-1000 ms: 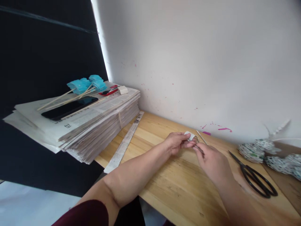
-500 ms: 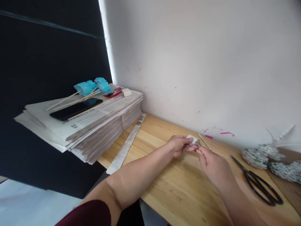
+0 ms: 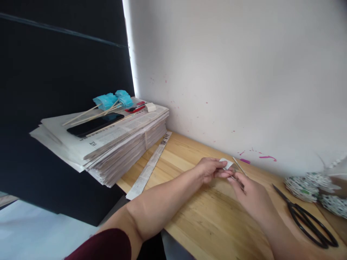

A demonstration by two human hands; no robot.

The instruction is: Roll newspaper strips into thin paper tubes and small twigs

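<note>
A: Biggest first, go.
B: Wooden table [image 3: 211, 216], lower centre to lower right. Newspaper stack [image 3: 132, 155], left of centre. 1 pair of scissors [image 3: 291, 205], lower right.
A: Next?
B: Left hand [image 3: 210, 169], right of centre: thumb and fingers closed on paper strip [image 3: 227, 163], also right of centre. Right hand [image 3: 253, 193], just beside: fingers pinched together on 1 thin rod [image 3: 239, 183].

A flat black phone [image 3: 93, 125] lies near crumpled light-blue bundles [image 3: 104, 102] with thin pale sticks [image 3: 80, 115] — a red-and-black hand tool [image 3: 140, 104] sits by a small off-white block [image 3: 150, 107]; behind, a white, pink-spattered wall [image 3: 230, 65].
</note>
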